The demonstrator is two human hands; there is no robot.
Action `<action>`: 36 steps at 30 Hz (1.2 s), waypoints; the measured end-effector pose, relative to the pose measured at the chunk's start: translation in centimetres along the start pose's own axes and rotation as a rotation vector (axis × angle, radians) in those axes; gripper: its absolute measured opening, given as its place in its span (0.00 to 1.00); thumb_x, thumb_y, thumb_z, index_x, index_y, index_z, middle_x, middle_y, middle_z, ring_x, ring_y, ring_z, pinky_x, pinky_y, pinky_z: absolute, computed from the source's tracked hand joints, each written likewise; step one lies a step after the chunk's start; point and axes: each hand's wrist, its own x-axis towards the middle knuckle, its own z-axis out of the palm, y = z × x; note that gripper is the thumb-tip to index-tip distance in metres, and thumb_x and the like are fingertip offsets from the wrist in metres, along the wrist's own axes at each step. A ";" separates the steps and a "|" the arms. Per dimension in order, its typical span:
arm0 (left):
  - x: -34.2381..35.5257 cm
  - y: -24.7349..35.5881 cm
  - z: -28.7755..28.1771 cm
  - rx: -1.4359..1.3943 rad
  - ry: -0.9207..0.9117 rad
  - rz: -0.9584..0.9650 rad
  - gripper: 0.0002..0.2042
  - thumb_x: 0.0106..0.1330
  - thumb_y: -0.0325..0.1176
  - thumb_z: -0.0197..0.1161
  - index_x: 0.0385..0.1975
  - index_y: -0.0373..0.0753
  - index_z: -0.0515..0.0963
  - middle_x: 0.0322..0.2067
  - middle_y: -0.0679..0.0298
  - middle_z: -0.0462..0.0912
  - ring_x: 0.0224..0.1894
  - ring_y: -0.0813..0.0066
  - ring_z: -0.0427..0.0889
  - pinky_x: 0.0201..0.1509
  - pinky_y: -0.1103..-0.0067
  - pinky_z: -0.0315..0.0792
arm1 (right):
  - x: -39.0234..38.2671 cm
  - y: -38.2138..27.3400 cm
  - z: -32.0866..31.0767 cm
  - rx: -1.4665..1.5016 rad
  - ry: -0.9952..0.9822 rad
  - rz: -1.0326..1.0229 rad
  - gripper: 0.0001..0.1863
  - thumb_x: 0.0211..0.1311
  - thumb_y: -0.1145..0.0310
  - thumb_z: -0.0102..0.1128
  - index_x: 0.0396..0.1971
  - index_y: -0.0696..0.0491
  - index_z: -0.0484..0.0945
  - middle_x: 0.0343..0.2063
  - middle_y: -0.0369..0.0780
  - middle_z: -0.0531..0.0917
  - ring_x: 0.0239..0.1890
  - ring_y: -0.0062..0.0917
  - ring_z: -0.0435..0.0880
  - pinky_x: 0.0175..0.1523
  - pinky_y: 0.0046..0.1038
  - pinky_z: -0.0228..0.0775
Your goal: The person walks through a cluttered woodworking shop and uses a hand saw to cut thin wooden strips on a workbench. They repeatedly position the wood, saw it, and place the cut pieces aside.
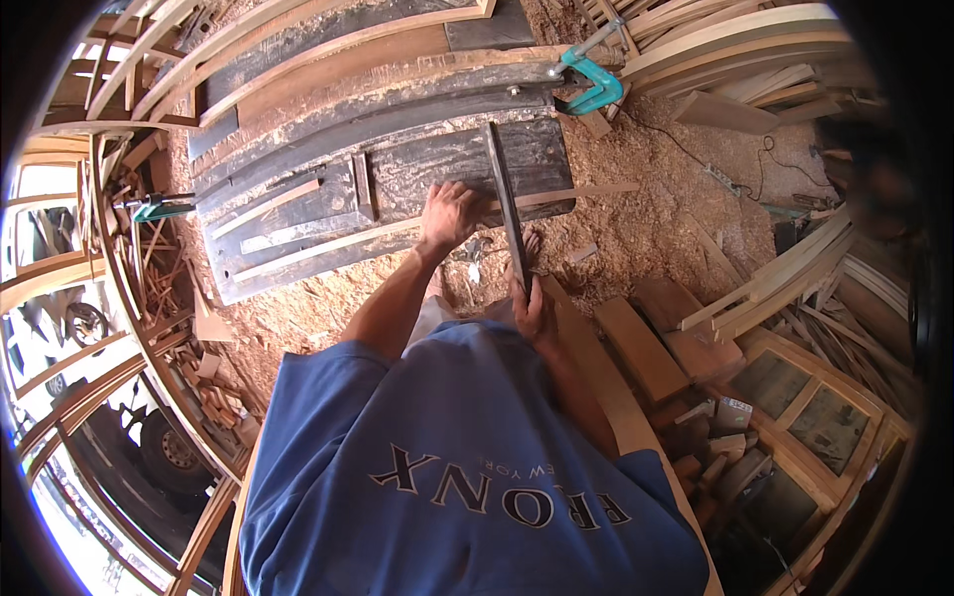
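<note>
A long, thin wooden strip [373, 236] lies along the near side of a dark, worn workbench [427, 164], its right end sticking out past the bench. My left hand [449, 214] is closed over the strip, fingers curled and knuckles up. In my right hand [535, 310], close to my body, is the near end of a long, narrow dark bar-like tool [504, 189]. The tool points away from me and crosses over the strip just right of my left hand. Its exact kind cannot be made out. A short wooden block [364, 186] and a shorter strip [268, 207] rest on the bench.
Teal clamps grip the bench's far right corner [596, 87] and left end [164, 208]. Wood shavings [646, 238] cover the floor. Curved timber [735, 45] is stacked far right. Planks [641, 348] and a panelled wooden frame [825, 417] lie to my right; wooden frames [129, 288] stand left.
</note>
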 end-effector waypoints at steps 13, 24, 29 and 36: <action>0.3 0.0 0.6 0.060 -0.026 -0.068 0.16 0.66 0.52 0.58 0.33 0.45 0.80 0.34 0.66 0.79 0.41 0.67 0.75 0.49 0.67 0.63 | -3.2 -1.0 0.6 -0.030 -0.005 0.212 0.16 0.72 0.60 0.51 0.43 0.61 0.73 0.34 0.57 0.82 0.41 0.55 0.81 0.41 0.45 0.73; 0.4 0.2 0.6 0.122 -0.073 -0.095 0.18 0.68 0.54 0.56 0.35 0.46 0.80 0.36 0.65 0.79 0.43 0.67 0.75 0.52 0.68 0.62 | -3.0 0.0 0.6 -0.061 -0.035 0.226 0.15 0.72 0.63 0.52 0.45 0.61 0.74 0.33 0.57 0.83 0.38 0.51 0.84 0.37 0.41 0.75; 0.5 0.3 0.6 0.120 -0.060 -0.092 0.18 0.67 0.55 0.57 0.36 0.46 0.80 0.38 0.65 0.79 0.44 0.67 0.75 0.52 0.67 0.63 | -2.9 -0.2 0.4 -0.034 -0.015 0.166 0.17 0.72 0.58 0.50 0.42 0.60 0.72 0.31 0.59 0.81 0.36 0.59 0.80 0.36 0.51 0.71; 0.8 0.4 0.2 0.171 -0.241 -0.142 0.20 0.72 0.57 0.48 0.44 0.49 0.80 0.45 0.65 0.80 0.49 0.68 0.74 0.56 0.66 0.61 | -3.0 -1.0 0.1 -0.027 -0.062 0.227 0.16 0.72 0.59 0.50 0.44 0.59 0.71 0.33 0.59 0.81 0.38 0.59 0.79 0.38 0.52 0.71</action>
